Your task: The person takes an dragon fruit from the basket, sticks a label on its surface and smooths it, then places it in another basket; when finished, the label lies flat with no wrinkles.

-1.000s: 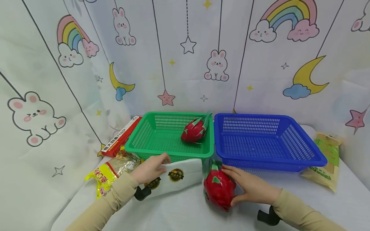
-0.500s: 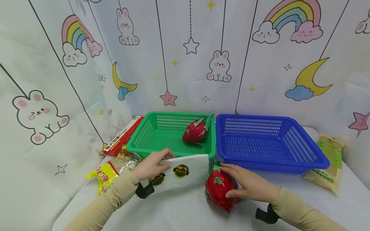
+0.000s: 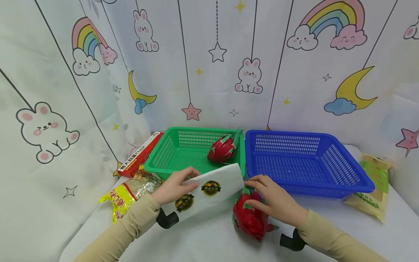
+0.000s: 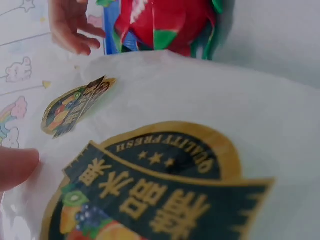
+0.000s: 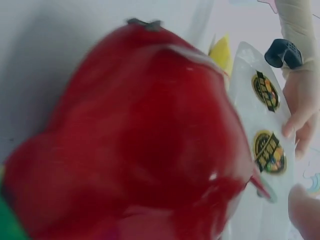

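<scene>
Yellow and clear plastic wraps the packet (image 3: 131,193) farthest left on the white tabletop (image 3: 196,240), at nine o'clock from the nearer of two dragon fruits, which serves here as the middle of the dial. Just behind the packet, toward ten o'clock, a long red box (image 3: 138,160) with white printing lies slantwise beside the green basket (image 3: 183,154). That basket sits at eleven o'clock, and a red dragon fruit with long green leaves (image 3: 220,151) rests in its right end. In front of the basket, at ten o'clock, the left hand (image 3: 175,185) pinches the upper edge of a white bag (image 3: 226,180), thumb on the near face. The bag tilts, its right-hand corner raised across the basket's near rim (two round black-and-gold fruit stickers show on it). Right of the bag, the near dragon fruit (image 3: 251,218) lies on the tabletop, its green-leaved end toward twelve o'clock. At two o'clock the right hand (image 3: 278,198) reaches over the fruit, thumb and fingers spread apart, fingertips near the bag's edge; whether they touch the fruit or the bag, I cannot tell. Beyond the hand, also around two o'clock, stands the blue basket (image 3: 284,167). Toward three o'clock, a tan-and-green packet (image 3: 373,185) lies against its right side.
</scene>
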`<action>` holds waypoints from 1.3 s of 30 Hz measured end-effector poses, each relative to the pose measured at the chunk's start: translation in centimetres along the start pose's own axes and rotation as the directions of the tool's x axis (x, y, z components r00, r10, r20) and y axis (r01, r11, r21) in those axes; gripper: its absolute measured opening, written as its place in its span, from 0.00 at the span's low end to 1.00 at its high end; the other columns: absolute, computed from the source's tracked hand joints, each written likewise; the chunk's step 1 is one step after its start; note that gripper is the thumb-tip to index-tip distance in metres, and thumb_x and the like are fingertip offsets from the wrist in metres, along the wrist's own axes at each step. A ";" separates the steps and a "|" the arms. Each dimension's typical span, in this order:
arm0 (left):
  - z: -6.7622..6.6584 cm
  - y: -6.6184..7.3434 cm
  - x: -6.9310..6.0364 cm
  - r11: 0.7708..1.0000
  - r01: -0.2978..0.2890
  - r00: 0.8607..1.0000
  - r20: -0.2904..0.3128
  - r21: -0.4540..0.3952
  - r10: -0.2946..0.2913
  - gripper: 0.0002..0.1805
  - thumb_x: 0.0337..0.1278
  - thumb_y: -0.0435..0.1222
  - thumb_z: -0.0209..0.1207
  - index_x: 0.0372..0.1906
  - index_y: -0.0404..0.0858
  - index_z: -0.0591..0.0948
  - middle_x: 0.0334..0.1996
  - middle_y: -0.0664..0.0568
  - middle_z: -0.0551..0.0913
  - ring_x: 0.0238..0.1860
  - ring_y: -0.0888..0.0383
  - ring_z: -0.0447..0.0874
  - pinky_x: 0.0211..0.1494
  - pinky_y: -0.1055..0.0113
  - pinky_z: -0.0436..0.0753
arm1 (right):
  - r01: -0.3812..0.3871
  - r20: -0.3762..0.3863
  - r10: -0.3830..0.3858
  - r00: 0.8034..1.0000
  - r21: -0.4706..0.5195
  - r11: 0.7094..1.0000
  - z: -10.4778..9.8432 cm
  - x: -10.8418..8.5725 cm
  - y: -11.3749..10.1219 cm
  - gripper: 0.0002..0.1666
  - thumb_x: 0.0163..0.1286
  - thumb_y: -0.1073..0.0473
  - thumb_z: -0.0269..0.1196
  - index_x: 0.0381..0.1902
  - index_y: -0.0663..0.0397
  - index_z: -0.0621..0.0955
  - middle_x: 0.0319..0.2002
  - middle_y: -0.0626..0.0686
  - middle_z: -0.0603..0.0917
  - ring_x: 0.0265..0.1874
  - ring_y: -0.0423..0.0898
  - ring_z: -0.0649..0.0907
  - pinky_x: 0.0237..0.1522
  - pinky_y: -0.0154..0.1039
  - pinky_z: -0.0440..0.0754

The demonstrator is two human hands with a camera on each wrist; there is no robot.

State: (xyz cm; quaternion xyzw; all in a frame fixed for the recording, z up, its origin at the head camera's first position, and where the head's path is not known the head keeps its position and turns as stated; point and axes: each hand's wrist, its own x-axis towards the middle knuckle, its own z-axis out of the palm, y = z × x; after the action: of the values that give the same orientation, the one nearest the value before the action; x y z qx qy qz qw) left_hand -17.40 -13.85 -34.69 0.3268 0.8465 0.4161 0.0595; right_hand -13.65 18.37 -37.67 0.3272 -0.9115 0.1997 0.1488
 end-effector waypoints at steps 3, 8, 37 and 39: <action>0.3 0.3 0.1 0.999 0.008 1.000 0.004 -0.043 -0.008 0.10 0.63 0.35 0.53 0.47 0.37 0.74 0.45 0.42 0.80 0.41 0.54 0.81 0.41 0.69 0.80 | 0.008 -0.048 -0.007 0.999 0.003 1.000 0.1 0.5 -0.3 0.27 0.55 0.51 0.69 0.53 0.51 0.78 0.42 0.46 0.76 0.40 0.38 0.76 0.37 0.30 0.81; 0.9 1.1 0.1 0.998 0.017 1.000 0.022 -0.056 -0.015 0.11 0.63 0.35 0.53 0.48 0.39 0.74 0.45 0.45 0.80 0.41 0.57 0.81 0.43 0.67 0.79 | -0.012 -0.042 0.014 0.999 0.028 1.000 0.4 1.0 -0.7 0.25 0.56 0.53 0.68 0.51 0.53 0.78 0.35 0.46 0.74 0.31 0.38 0.73 0.28 0.24 0.75; 2.9 3.3 0.9 0.994 0.029 0.992 0.125 -0.108 -0.015 0.18 0.64 0.31 0.49 0.58 0.39 0.68 0.53 0.44 0.76 0.42 0.56 0.81 0.45 0.65 0.80 | 0.102 -0.107 -0.109 0.988 -0.066 0.993 0.6 2.9 -3.1 0.30 0.50 0.52 0.72 0.52 0.53 0.77 0.45 0.48 0.79 0.37 0.40 0.80 0.38 0.34 0.82; 3.0 3.4 1.0 0.994 0.030 0.992 0.125 -0.104 -0.017 0.18 0.64 0.31 0.49 0.58 0.39 0.68 0.52 0.45 0.76 0.42 0.57 0.81 0.45 0.66 0.79 | 0.098 -0.120 -0.106 0.987 -0.066 0.993 0.6 3.0 -3.2 0.30 0.50 0.52 0.72 0.52 0.52 0.77 0.45 0.47 0.79 0.36 0.38 0.79 0.36 0.32 0.82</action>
State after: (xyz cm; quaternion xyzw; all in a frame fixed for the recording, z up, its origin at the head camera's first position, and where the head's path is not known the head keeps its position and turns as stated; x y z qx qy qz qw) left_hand -15.37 -9.72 -33.98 0.3385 0.8217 0.4384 0.1340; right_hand -13.88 14.24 -36.18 0.3559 -0.8883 0.1840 0.2246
